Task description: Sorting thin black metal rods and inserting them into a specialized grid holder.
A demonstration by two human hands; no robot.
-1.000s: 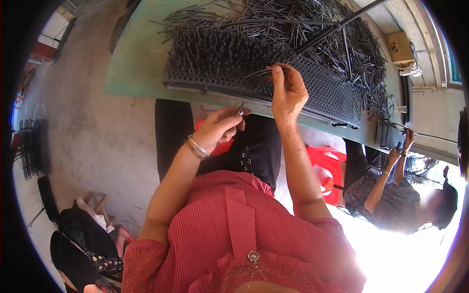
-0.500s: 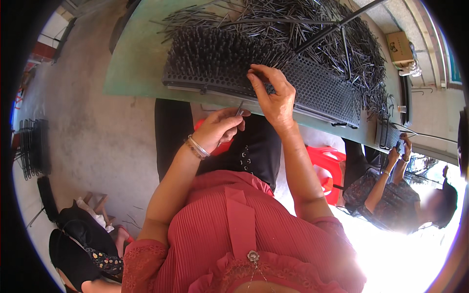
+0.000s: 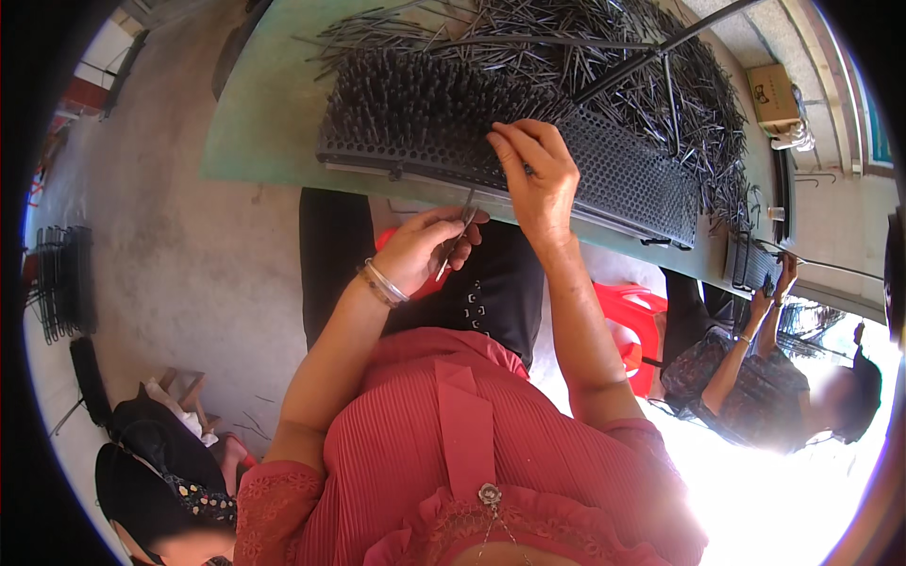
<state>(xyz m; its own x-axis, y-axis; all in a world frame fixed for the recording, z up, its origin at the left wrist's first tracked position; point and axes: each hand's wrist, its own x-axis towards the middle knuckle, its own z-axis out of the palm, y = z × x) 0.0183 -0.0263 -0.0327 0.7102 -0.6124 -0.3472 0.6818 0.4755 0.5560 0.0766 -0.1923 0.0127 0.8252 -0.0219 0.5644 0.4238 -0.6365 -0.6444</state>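
Observation:
A long black perforated rack (image 3: pixel 623 179) lies on the green table (image 3: pixel 264 123); its left half is packed with upright thin dark metal pins (image 3: pixel 415 94). My right hand (image 3: pixel 533 174) rests on the rack's near edge at the end of the filled part, its fingertips pinched on a pin at the holes. Below the table edge, over my lap, my left hand (image 3: pixel 425 247) grips a small bundle of thin pins (image 3: pixel 460 231). Bangles circle the left wrist.
A big loose heap of dark pins (image 3: pixel 613 57) covers the far side of the table, with long rods across it. A second person (image 3: pixel 755 377) sits at the right by a red plastic stool (image 3: pixel 632 321). A cardboard box (image 3: pixel 774 94) stands far right. Another person sits lower left.
My right hand has come down and leftward from a raised spot above the rack's edge to the filled part, fingers now at the holes. My left hand has stayed in place.

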